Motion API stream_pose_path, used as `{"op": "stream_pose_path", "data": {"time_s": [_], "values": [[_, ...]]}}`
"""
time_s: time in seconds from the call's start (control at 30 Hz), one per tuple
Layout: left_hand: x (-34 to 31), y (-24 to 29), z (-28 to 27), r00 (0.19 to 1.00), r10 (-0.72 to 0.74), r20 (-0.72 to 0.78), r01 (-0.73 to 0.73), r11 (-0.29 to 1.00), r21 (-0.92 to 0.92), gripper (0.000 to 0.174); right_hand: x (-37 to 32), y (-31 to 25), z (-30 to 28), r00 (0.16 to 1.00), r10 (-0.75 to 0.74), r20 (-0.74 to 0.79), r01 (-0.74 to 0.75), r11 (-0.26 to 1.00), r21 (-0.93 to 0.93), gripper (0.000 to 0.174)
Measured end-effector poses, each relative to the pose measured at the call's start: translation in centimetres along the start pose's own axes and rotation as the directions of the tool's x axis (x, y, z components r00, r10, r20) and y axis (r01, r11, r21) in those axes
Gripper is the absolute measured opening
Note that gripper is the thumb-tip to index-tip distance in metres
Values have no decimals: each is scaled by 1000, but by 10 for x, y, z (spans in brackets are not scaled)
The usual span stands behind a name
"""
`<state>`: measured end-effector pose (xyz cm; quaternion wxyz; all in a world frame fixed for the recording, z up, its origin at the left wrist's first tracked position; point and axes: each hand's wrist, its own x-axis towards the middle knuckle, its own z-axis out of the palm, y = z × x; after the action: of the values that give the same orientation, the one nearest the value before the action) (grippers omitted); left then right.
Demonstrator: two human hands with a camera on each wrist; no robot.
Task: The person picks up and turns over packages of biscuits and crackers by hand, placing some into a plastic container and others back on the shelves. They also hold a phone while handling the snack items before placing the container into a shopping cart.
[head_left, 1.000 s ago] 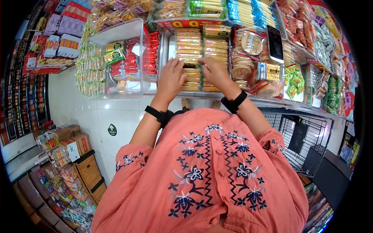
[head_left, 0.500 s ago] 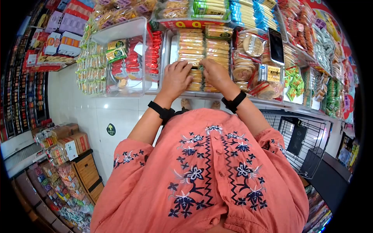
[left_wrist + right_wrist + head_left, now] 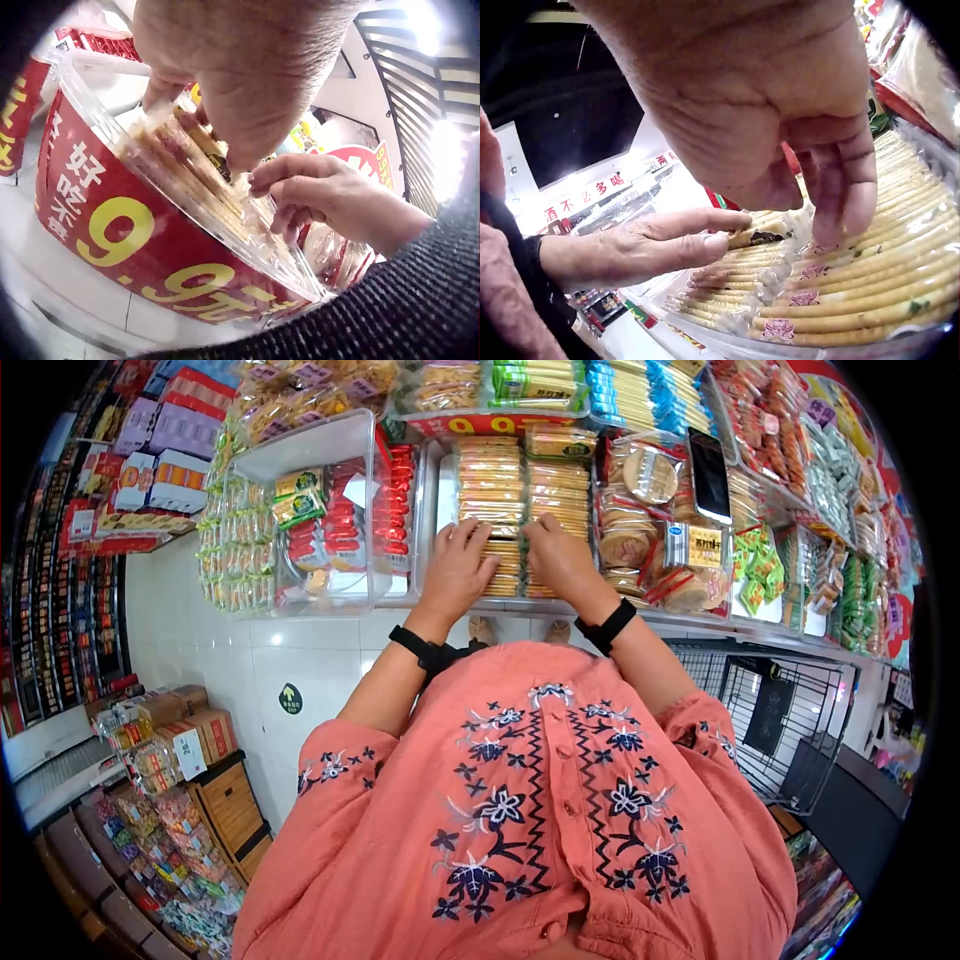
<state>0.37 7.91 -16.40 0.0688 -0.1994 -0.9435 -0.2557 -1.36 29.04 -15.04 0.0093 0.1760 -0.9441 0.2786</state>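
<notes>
In the head view, the left hand (image 3: 457,572) rests on the left row of long, thin packaged biscuit sticks (image 3: 490,485), fingers extended across it. The right hand (image 3: 568,568) touches the right row (image 3: 558,490) with bent fingers. In the right wrist view, the left hand (image 3: 649,247) has nearly straight fingers over the packets, and the right hand (image 3: 765,105) reaches down with its fingertips on the clear wrappers (image 3: 810,281). In the left wrist view, the left hand (image 3: 240,67) spans the sticks (image 3: 199,154), beside the right hand (image 3: 341,195). No packet is lifted.
A clear bin (image 3: 372,550) with red packets stands left of the sticks. To the right lie round biscuits (image 3: 625,540) and a black phone (image 3: 709,475). A wire cart (image 3: 800,705) stands at the lower right; cartons (image 3: 205,735) at the lower left.
Both hands have moved slightly toward the body along the rows of sticks, the right hand a little after the left. The dark gap between packets seen earlier near the fingers looks narrower.
</notes>
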Motion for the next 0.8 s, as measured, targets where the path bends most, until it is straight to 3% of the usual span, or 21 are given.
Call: {"op": "stream_pose_path", "data": {"time_s": [0.2,0.6,0.8], "values": [[-4,-8,4,999,20,28,-21,999,48,54,8,-1,-1,996,-31,-84,36,998,60,17],[-5,-4,11,996,21,82,-32,989,141,65,19,3,10,994,-87,-67,78,988,-130,13],[-7,-2,2,991,-13,132,-8,988,157,66,12,4,8,987,-139,-85,129,986,-109,12]]}}
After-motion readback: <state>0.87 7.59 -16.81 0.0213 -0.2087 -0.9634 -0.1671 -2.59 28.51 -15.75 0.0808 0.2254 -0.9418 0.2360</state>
